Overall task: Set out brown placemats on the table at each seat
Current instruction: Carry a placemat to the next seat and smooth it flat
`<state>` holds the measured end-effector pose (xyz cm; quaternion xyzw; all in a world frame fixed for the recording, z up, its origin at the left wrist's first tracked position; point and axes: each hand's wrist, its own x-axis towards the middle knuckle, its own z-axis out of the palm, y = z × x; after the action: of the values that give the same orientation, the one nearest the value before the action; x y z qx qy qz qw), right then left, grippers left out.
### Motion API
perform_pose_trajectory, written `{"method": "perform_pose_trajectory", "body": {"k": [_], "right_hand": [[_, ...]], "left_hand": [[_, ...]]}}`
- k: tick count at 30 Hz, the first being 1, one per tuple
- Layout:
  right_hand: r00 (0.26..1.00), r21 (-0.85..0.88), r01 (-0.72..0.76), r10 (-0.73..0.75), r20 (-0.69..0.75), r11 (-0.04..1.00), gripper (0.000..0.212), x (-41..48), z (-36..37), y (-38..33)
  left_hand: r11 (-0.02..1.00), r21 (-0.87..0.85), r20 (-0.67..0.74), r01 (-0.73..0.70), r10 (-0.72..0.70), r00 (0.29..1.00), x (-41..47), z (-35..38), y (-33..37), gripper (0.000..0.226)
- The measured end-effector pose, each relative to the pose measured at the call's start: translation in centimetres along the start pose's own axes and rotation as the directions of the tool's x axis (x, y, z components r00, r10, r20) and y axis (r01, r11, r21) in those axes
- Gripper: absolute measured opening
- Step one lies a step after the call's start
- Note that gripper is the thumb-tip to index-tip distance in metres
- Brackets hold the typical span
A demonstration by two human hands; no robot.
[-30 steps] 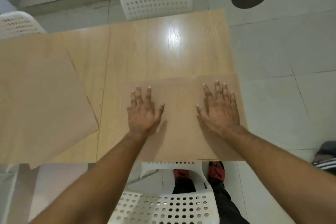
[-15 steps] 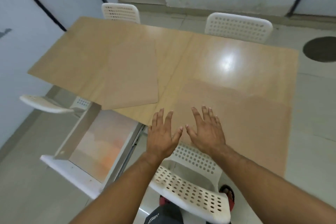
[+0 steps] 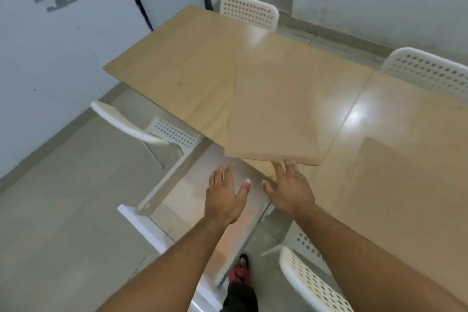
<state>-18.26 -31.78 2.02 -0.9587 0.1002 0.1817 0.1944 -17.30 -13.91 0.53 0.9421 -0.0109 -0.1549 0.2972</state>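
Both hands spread, empty: left hand [image 3: 226,196] off the worktop [image 3: 177,71] edge, right hand [image 3: 288,187] just short of stack of placemats [image 3: 276,109] | laid placemat [image 3: 405,185] right | I see 4 white chairs [image 3: 249,11], grey floor [image 3: 63,210].

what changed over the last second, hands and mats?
Both hands left the right placemat they were pressing flat and moved left. The right hand now reaches the near edge of the skewed placemat stack; the left hand hovers beyond the table edge. Both mats lie where they were.
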Motion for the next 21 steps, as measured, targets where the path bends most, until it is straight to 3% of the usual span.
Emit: {"method": "perform_pose_trajectory", "body": {"k": [8,12,17,21], "right_hand": [[1.0,-0.075,0.014,-0.012,0.022,0.997,0.071,7.7,1.5,-5.9],[0.999,-0.115,0.05,-0.051,-0.008,0.992,0.066,10.3,3.3,-8.3],[0.984,-0.202,0.025,-0.059,-0.165,0.979,0.045,11.8,4.4,-9.8],[0.989,-0.185,0.027,-0.053,-0.138,0.982,0.038,11.7,4.2,-9.4]], "left_hand": [[0.905,-0.406,0.107,0.127,-0.091,0.99,5.3,-1.9,-3.3,0.068],[0.861,-0.48,0.156,0.167,-0.104,0.982,7.0,-1.5,-4.4,0.063],[0.74,-0.592,0.219,0.319,-0.234,0.947,9.5,-1.2,-5.8,0.048],[0.67,-0.64,0.278,0.378,-0.256,0.926,10.4,-1.0,-5.8,0.046]]}}
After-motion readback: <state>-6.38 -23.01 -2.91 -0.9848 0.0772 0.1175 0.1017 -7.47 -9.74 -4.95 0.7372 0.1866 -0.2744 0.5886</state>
